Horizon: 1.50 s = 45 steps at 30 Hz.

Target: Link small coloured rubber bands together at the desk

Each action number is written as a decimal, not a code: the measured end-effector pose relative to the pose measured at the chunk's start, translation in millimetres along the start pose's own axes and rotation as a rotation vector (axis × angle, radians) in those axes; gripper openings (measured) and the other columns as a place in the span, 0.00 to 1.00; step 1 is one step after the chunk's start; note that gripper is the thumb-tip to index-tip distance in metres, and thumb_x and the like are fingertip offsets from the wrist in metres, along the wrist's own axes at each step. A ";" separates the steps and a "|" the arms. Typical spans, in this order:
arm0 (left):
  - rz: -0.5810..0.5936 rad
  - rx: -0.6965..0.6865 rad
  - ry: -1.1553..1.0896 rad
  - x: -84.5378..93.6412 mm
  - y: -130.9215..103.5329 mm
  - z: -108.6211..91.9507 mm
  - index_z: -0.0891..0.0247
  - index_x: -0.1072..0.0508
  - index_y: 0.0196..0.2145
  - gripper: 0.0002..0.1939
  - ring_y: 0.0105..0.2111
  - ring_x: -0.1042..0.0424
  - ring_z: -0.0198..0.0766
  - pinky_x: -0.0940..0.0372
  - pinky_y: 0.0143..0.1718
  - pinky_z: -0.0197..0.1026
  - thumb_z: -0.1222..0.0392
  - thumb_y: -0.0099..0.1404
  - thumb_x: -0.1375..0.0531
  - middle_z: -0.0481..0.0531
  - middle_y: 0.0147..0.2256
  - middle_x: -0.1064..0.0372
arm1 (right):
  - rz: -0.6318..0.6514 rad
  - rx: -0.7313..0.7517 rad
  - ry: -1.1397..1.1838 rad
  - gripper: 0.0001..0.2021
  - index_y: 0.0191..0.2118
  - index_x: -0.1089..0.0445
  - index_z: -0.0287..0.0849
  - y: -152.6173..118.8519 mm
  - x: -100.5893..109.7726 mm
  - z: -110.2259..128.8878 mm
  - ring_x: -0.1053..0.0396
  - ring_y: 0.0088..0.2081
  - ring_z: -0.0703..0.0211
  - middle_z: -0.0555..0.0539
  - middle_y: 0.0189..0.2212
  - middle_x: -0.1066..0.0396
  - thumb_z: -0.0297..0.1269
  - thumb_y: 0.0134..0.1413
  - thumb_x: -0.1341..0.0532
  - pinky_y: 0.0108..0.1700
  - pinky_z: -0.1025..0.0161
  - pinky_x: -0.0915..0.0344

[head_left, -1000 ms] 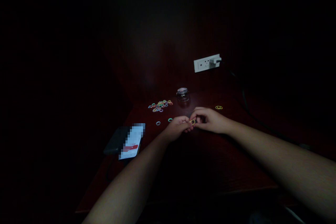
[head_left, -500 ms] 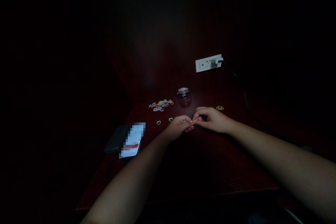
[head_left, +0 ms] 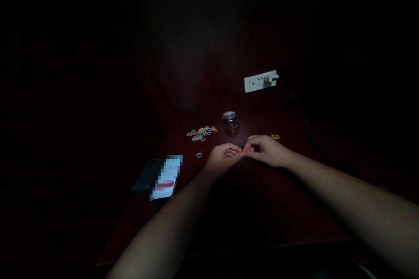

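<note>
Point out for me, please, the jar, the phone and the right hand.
Jar (head_left: 230, 124): head view, on its side below the lid.
Phone (head_left: 167, 178): head view, on its screen.
Right hand (head_left: 268, 150): head view, on its back.

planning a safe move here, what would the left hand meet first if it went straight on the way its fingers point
Most likely the right hand, directly ahead of the left hand; a bit of yellow band shows between their fingers, and whether the hands already touch is unclear.
</note>
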<state>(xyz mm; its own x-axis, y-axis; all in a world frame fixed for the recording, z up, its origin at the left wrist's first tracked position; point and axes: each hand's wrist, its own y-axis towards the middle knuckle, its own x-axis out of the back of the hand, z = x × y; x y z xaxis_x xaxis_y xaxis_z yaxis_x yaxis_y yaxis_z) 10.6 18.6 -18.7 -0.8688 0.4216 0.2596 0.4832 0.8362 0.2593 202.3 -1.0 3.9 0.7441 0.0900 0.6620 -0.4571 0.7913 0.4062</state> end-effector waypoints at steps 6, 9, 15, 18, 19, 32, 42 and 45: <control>0.014 0.026 0.048 2.7 1.3 3.2 0.70 0.27 0.32 0.12 0.29 0.28 0.34 0.35 0.32 0.36 0.57 0.54 0.37 0.56 0.30 0.26 | 0.014 -0.011 -0.019 0.10 0.31 0.27 0.37 0.6 0.7 -1.4 0.35 0.27 0.63 0.46 0.26 0.32 0.40 0.50 0.39 0.30 0.65 0.39; 0.027 0.034 0.034 2.2 1.8 2.7 0.70 0.27 0.32 0.11 0.29 0.29 0.33 0.34 0.33 0.36 0.58 0.55 0.38 0.56 0.30 0.26 | 0.024 -0.008 -0.011 0.10 0.32 0.27 0.37 1.1 0.5 -2.7 0.35 0.28 0.63 0.46 0.27 0.32 0.39 0.51 0.40 0.30 0.65 0.39; 0.024 0.060 -0.002 1.8 3.3 3.8 0.70 0.28 0.31 0.09 0.28 0.29 0.33 0.35 0.33 0.36 0.60 0.55 0.39 0.56 0.30 0.26 | 0.020 -0.027 0.027 0.09 0.32 0.28 0.36 0.9 0.4 -4.2 0.36 0.27 0.63 0.46 0.27 0.33 0.38 0.49 0.40 0.29 0.65 0.39; 0.033 0.042 0.027 2.9 3.5 5.2 0.70 0.28 0.32 0.09 0.28 0.29 0.33 0.36 0.33 0.35 0.59 0.56 0.39 0.56 0.30 0.26 | 0.018 -0.024 0.043 0.09 0.31 0.28 0.37 0.7 0.5 -3.7 0.36 0.27 0.63 0.46 0.26 0.33 0.38 0.49 0.40 0.29 0.65 0.39; 0.040 0.036 0.040 3.4 3.4 5.4 0.70 0.28 0.32 0.10 0.29 0.29 0.33 0.36 0.32 0.35 0.59 0.56 0.40 0.56 0.30 0.26 | 0.019 -0.021 0.043 0.09 0.30 0.28 0.37 0.7 0.5 -3.8 0.36 0.27 0.63 0.47 0.26 0.33 0.38 0.49 0.40 0.30 0.65 0.40; 0.097 0.080 0.080 5.9 1.0 -0.5 0.70 0.28 0.32 0.10 0.27 0.31 0.32 0.37 0.30 0.34 0.58 0.57 0.40 0.55 0.29 0.26 | 0.063 -0.043 -0.010 0.11 0.31 0.29 0.37 2.0 15.0 -18.1 0.35 0.29 0.62 0.46 0.27 0.31 0.42 0.51 0.41 0.32 0.65 0.40; 0.123 0.083 0.050 2.8 0.4 6.9 0.69 0.29 0.34 0.10 0.29 0.30 0.32 0.37 0.32 0.35 0.58 0.56 0.40 0.55 0.31 0.27 | 0.087 -0.065 0.057 0.08 0.28 0.33 0.38 0.5 4.3 -15.1 0.40 0.26 0.65 0.50 0.23 0.35 0.39 0.49 0.42 0.28 0.67 0.42; 0.120 0.098 0.060 2.3 0.4 6.5 0.69 0.29 0.33 0.10 0.28 0.31 0.32 0.38 0.31 0.34 0.58 0.56 0.39 0.54 0.30 0.28 | 0.051 -0.069 0.063 0.06 0.27 0.34 0.38 0.1 5.3 -11.6 0.40 0.26 0.65 0.50 0.23 0.36 0.36 0.48 0.42 0.28 0.67 0.42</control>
<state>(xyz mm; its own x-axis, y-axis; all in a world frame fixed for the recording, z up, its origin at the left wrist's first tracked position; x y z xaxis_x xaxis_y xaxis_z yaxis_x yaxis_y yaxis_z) 8.1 22.2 -24.0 -0.7963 0.5010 0.3390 0.5675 0.8126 0.1323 211.9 6.5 0.1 0.7511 0.1671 0.6387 -0.4619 0.8243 0.3275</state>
